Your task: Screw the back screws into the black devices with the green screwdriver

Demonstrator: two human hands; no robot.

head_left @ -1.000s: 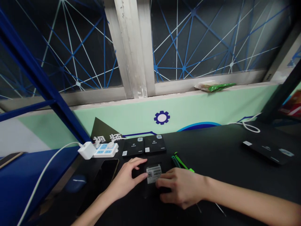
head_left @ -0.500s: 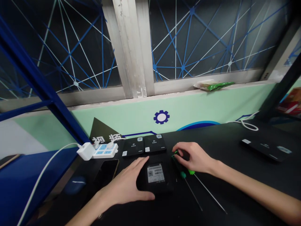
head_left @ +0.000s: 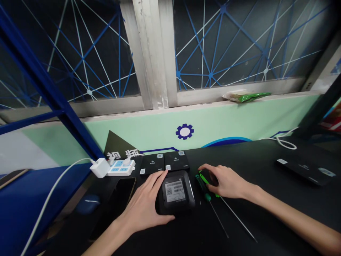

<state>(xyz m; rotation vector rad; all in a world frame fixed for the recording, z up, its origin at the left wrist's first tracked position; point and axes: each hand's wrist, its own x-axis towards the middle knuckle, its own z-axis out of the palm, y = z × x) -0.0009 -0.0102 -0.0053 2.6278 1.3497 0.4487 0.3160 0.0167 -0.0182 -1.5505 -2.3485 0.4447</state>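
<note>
A black rounded device [head_left: 176, 192] with a silver printed label lies on the black table. My left hand [head_left: 147, 201] rests along its left side, thumb and fingers spread around its edge. Right of the device lie two screwdrivers with long shafts pointing toward the lower right. One has a dark green handle [head_left: 203, 188]; the other has a bright green and black handle [head_left: 204, 177]. My right hand [head_left: 222, 180] is curled with its fingers on the bright green one; its fingertips are partly hidden.
Two flat black boxes [head_left: 176, 161] sit behind the device. At the left are a phone [head_left: 121, 193], a white power strip [head_left: 121, 168] and a blue mouse [head_left: 88, 204]. Another black box [head_left: 305, 171] and a white cable [head_left: 286, 144] lie at the right.
The labelled device now shows more of its glossy rim and appears tilted or shifted slightly up. My right hand has shifted slightly right, from both handles toward the bright green one.
</note>
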